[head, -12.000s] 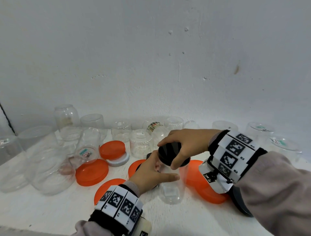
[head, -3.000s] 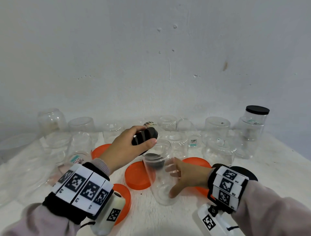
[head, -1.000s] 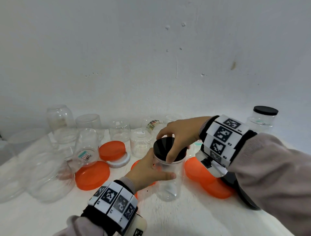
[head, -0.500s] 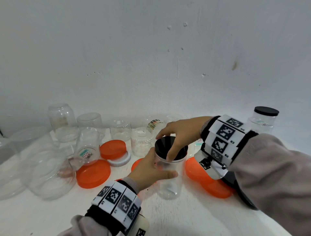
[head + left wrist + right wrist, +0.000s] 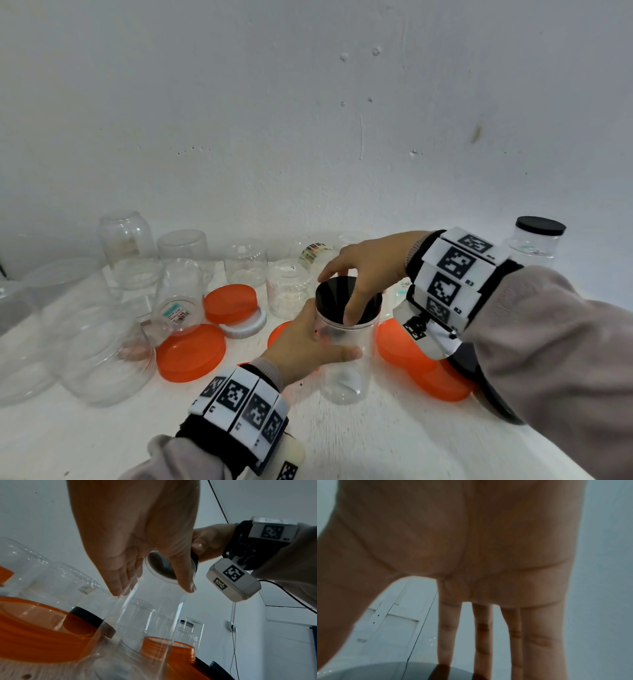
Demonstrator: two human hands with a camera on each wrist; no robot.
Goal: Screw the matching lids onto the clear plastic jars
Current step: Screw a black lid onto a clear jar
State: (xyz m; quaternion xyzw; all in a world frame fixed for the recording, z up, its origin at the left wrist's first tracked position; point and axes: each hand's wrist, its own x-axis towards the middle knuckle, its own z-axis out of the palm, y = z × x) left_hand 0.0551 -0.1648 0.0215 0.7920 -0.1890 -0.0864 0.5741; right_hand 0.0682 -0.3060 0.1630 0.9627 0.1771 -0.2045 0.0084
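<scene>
So the clear jar (image 5: pixel 346 363) is standing upright on the white surface (image 5: pixel 376 442), pretty much dead centre and toward the near edge, with the black lid (image 5: pixel 334 296) sitting on its mouth. The left hand (image 5: pixel 301 349) has its grip wrapped round the upper part of the jar, thumb across the front and fingers going behind it. You can see that nicely from the left wrist view too, fingers (image 5: pixel 120 582) on one side of the clear wall and the thumb on the other. The right hand (image 5: pixel 366 270) comes down from above and its grip is closed on the lid, thumb on the near rim, other fingers curled over the far rim. The right wrist view is mostly palm, so not much help there.

Around it there's a bunch of loose orange lids lying flat: a big orange lid (image 5: pixel 191 353) to the left, a smaller orange lid (image 5: pixel 230 303) stacked on a white lid (image 5: pixel 245 327) behind that, and more orange ones (image 5: pixel 407 349) just right of the jar, partly under the right wrist. Lots of open clear jars are crowded along the back by the wall (image 5: pixel 308 120), a few lying on their sides at the left, including a large one (image 5: pixel 102 359). Far right at the back there's a capped jar (image 5: pixel 532 245) standing with its black lid already on, well apart from the one being worked on.
</scene>
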